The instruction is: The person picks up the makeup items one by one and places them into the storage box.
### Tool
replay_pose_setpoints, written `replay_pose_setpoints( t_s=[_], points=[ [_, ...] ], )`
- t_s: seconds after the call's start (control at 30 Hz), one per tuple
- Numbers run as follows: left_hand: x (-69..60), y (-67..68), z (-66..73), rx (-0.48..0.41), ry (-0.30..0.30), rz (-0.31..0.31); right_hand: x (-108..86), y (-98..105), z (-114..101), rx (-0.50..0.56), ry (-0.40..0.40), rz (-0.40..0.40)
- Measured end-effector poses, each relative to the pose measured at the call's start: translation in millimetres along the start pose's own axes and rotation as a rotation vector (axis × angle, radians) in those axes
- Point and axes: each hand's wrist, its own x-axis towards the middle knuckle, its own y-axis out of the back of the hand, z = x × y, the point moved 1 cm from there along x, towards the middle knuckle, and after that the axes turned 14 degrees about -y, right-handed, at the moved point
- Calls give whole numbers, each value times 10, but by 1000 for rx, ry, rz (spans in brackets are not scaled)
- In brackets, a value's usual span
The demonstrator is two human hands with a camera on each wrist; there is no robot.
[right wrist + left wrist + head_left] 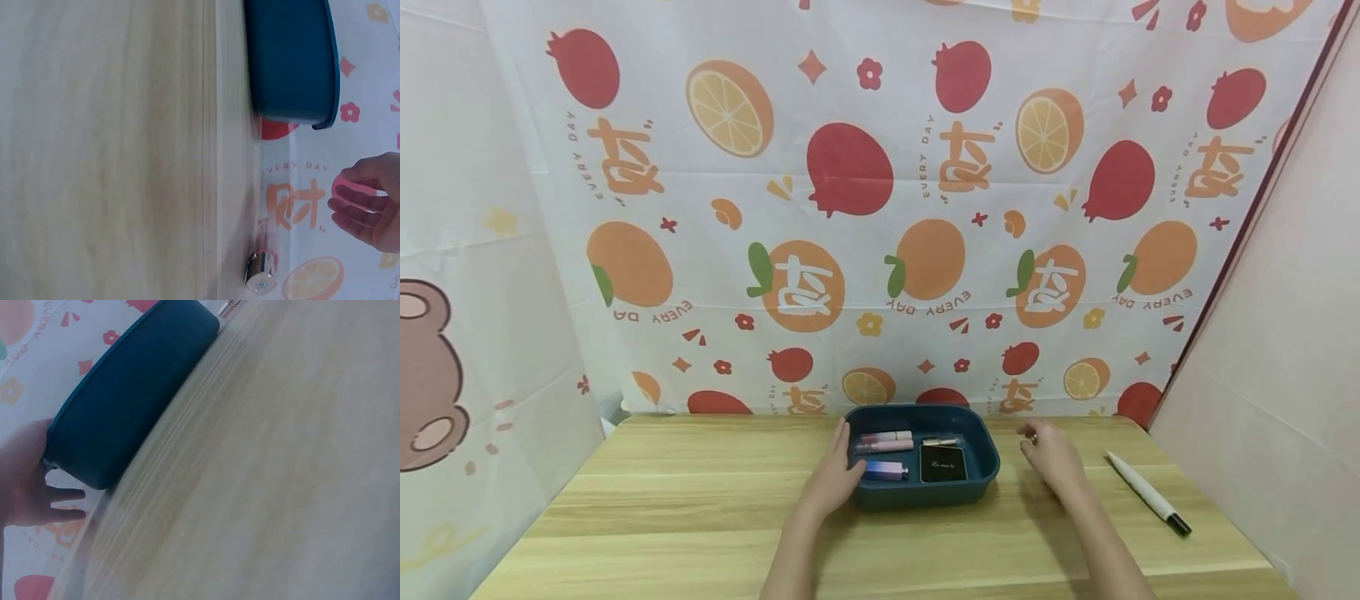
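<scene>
A dark blue box (917, 497) stands on the table, holding pink tubes (887, 445), a blue-purple tube (886, 471) and a black square case (943, 464). At its left end my left hand (833, 477) grips the wall, thumb over the rim and fingers along the outside; two fingers stick out straight past the corner in the left wrist view. My right hand (1052, 457) is apart from the box, to its right, with loosely bent fingers (356, 209) and nothing held. A small capped item (261, 275) lies on the table in the right wrist view.
On the right of the wooden table (685, 500) lies a white pen-like object (1146, 490) with a black end. A fruit-patterned cloth (880, 250) hangs behind the table, and pale cloths hang at both sides.
</scene>
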Motion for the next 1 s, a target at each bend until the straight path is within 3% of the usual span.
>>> replay_pose_setpoints(
  t_s=[0.5, 1.0],
  points=[
    [14, 25, 17, 14, 23, -18, -71, 119, 241, -63, -166, -142],
    [16, 28, 22, 5, 20, -13, -107, 124, 394, -152, -218, -212]
  ],
)
